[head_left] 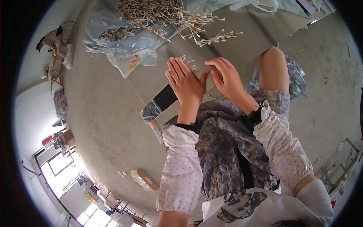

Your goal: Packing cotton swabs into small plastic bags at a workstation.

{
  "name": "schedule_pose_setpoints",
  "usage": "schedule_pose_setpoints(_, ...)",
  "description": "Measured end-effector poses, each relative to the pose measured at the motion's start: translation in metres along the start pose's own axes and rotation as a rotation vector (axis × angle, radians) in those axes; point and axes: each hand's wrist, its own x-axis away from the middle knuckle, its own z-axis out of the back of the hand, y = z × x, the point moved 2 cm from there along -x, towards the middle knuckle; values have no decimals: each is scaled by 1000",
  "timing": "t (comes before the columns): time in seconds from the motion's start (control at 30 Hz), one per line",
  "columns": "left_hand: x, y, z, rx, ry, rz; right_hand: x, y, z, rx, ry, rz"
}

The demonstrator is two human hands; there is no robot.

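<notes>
My left hand [186, 84] lies flat, fingers stretched out, over a few cotton swabs on the table; white tips [194, 69] show beside and beyond its fingers. To its right, my right hand [229, 82] is held with fingers bent and the thumb apart, nothing visible between them. A large heap of cotton swabs [149, 13] rests at the far side on a clear plastic bag [102, 41]. Several loose swabs [219, 38] lie to the right of that heap. Next to my left wrist is a black, flat rectangular thing [165, 97] with a shiny grey end.
The grey table [242, 28] reaches over my lap. White plastic [255, 4] lies at its far edge. A crumpled grey plastic bag [297, 77] is beyond my right knee. On the floor at left are a cardboard box [143, 180] and a wooden stand [56, 68].
</notes>
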Motion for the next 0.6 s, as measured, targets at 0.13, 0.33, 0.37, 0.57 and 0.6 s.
schedule_pose_setpoints(0.13, -24, -18, 4, -76, -47, 4, -2, -6, 0, -39, -1, 13)
schedule_pose_setpoints(0.33, 0, -8, 3, 19, -50, -4, -2, -4, 1, -25, -13, -18)
schedule_pose_setpoints(0.37, 10, -5, 4, 22, -23, -27, -1, -5, 1, -14, -12, -19)
schedule_pose_setpoints(0.57, 39, 9, 10, 54, -32, -68, -1, -1, 1, -4, -12, -18)
schedule_pose_setpoints(0.6, 40, 7, 11, 48, -34, -74, -1, -1, -1, -5, -14, -17)
